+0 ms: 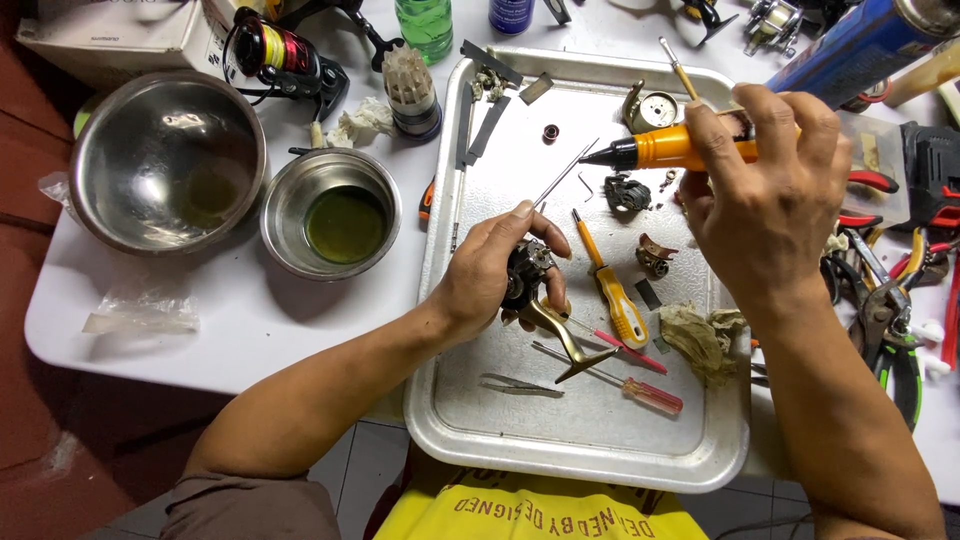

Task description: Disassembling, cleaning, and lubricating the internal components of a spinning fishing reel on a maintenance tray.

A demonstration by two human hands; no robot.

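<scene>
My left hand (pixel 487 268) grips a dark fishing reel body (pixel 523 274) with a gold crank handle (pixel 563 338), held over the metal tray (pixel 470 430). My right hand (pixel 765 200) holds an orange oiler pen (pixel 672 148) with a black tip and a long thin needle (pixel 563 176). The needle slants down-left toward the reel and ends near my left fingertips. Small reel parts (pixel 628 192) lie on the tray beside a yellow-handled screwdriver (pixel 612 293), two red-handled screwdrivers (pixel 640 388), tweezers (pixel 520 385) and a dirty rag (pixel 703 338).
Two steel bowls stand left of the tray: a large one (pixel 168 160) and a smaller one (pixel 330 212) holding greenish liquid. Another reel (pixel 282 55), a green bottle (pixel 424 25) and a brush cup (pixel 412 92) sit behind. Pliers and cutters (pixel 890 310) crowd the right edge.
</scene>
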